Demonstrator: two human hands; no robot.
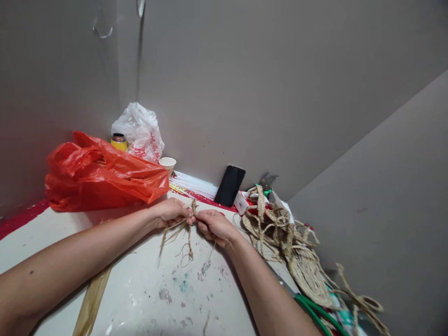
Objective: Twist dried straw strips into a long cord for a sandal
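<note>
Near the middle of the white table [154, 289], my left hand [172, 212] and my right hand [214, 226] meet with pinched fingers around a small piece of braided straw [194, 205]. Its short knotted end sticks up between the fingertips. Loose straw strands hang below my left hand, and a thin twisted cord [190, 245] dangles between the hands. The fingertips hide the part of the straw that they grip.
An orange-red plastic bag [101, 177], a clear bag [140, 130], a yellow bottle [119, 142] and a paper cup [168, 164] stand at the back left. A phone [230, 185] leans against the wall. Braided straw pieces [308, 273] and green-handled shears [315, 310] lie right.
</note>
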